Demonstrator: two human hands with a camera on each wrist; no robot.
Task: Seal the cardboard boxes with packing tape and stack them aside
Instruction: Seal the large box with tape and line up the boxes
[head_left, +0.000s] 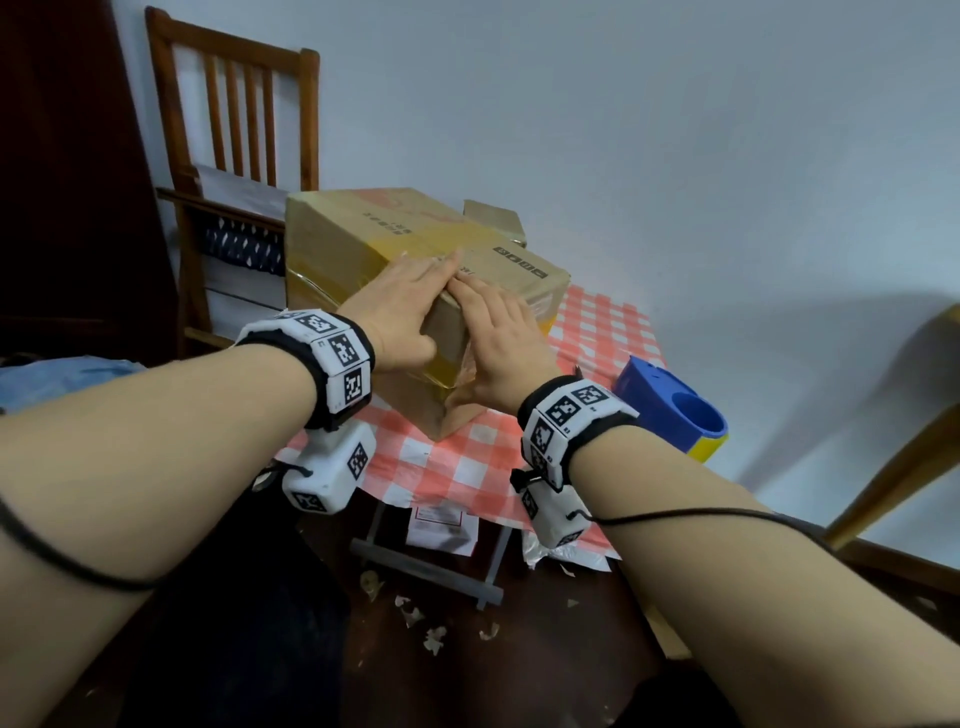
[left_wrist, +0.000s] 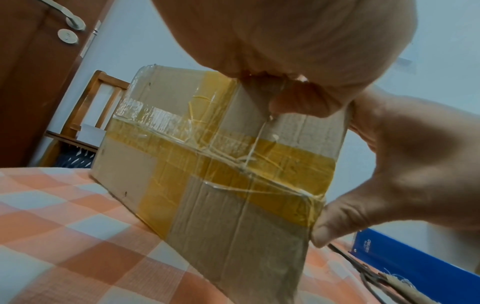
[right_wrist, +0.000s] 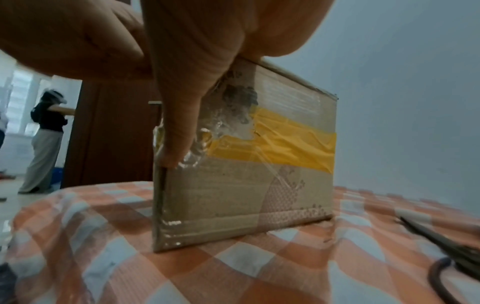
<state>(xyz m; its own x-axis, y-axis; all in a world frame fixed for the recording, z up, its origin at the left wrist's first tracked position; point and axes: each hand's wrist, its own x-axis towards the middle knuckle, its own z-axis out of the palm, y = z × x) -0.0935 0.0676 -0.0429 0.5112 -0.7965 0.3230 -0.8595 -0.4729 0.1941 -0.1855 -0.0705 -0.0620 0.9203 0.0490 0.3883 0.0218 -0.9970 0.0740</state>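
A brown cardboard box (head_left: 363, 234) stands on the checked tablecloth (head_left: 457, 467), wrapped in yellow tape bands (left_wrist: 272, 156) and crinkled clear tape (right_wrist: 226, 121). My left hand (head_left: 413, 291) lies flat on the near top corner, fingers straight, thumb (left_wrist: 298, 100) on the left side face. My right hand (head_left: 493, 327) presses the same corner from the right, its thumb (right_wrist: 179, 127) running down the near vertical edge over the clear tape. The fingertips of both hands meet on the box top. A blue tape dispenser (head_left: 670, 410) with a yellow roll sits to the right.
Scissors (right_wrist: 457, 253) lie on the cloth at the right near the dispenser (left_wrist: 415, 259). A second box's flap (head_left: 493, 218) shows behind the first. A wooden chair (head_left: 234, 130) stands at the back left, a dark door (left_wrist: 33, 72) beside it. A person (right_wrist: 44, 133) stands far off.
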